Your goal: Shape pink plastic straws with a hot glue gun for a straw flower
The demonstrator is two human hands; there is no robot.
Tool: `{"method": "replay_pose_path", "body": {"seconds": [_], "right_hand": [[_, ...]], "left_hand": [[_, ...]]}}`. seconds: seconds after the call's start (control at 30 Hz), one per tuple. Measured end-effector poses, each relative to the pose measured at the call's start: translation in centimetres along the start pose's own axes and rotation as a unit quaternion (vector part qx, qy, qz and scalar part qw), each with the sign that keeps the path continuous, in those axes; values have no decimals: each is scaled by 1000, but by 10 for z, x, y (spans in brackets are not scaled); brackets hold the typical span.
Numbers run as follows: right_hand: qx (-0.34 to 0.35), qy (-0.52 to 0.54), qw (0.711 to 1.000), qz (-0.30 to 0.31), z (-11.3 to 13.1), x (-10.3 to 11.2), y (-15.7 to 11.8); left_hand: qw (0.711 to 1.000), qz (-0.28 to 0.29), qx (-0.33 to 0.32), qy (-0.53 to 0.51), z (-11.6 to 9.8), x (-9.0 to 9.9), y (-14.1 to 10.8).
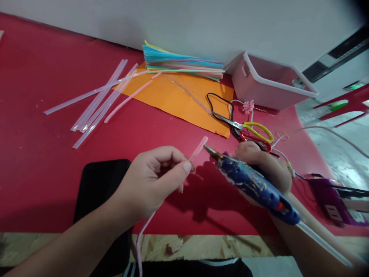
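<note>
My left hand (161,177) pinches a pink pipe cleaner (198,148) between thumb and forefinger. One short end of it sticks up to the right, and its long tail hangs down past my wrist over the table's front edge. In my right hand (262,161) is a blue glue gun (253,182), with a clear glue stick (323,242) coming out of its back. The metal nozzle points up and left, right beside the pipe cleaner's tip; whether they touch I cannot tell. The fingers of my right hand are partly hidden behind the gun.
A black phone (100,192) lies by my left forearm. Several glue sticks (100,100), an orange sheet (173,100) and a pipe-cleaner bundle (181,61) lie farther back. Scissors (236,125), a pink bin (259,84), a purple box (331,200) and cables are to the right.
</note>
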State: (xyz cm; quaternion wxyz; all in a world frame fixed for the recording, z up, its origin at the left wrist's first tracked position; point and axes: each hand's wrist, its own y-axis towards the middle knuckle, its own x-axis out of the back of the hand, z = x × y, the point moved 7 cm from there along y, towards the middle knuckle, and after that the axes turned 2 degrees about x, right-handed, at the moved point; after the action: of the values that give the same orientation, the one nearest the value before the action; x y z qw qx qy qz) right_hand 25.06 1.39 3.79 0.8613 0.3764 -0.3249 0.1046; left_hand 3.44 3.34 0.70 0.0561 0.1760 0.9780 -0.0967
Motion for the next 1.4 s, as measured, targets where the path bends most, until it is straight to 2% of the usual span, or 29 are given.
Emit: {"method": "replay_pose_path", "body": {"seconds": [0.13, 0.27, 0.73, 1.4], "right_hand": [[57, -2, 998, 36, 9, -10, 5], [82, -2, 995, 62, 11, -15, 6], [73, -44, 992, 92, 11, -14, 6], [73, -45, 994, 75, 12, -10, 8]], "left_hand": [[1000, 7, 4, -1, 2, 0, 0], [1000, 10, 7, 8, 3, 0, 0], [999, 4, 14, 33, 2, 2, -2], [1000, 2, 17, 24, 1, 0, -3]]}}
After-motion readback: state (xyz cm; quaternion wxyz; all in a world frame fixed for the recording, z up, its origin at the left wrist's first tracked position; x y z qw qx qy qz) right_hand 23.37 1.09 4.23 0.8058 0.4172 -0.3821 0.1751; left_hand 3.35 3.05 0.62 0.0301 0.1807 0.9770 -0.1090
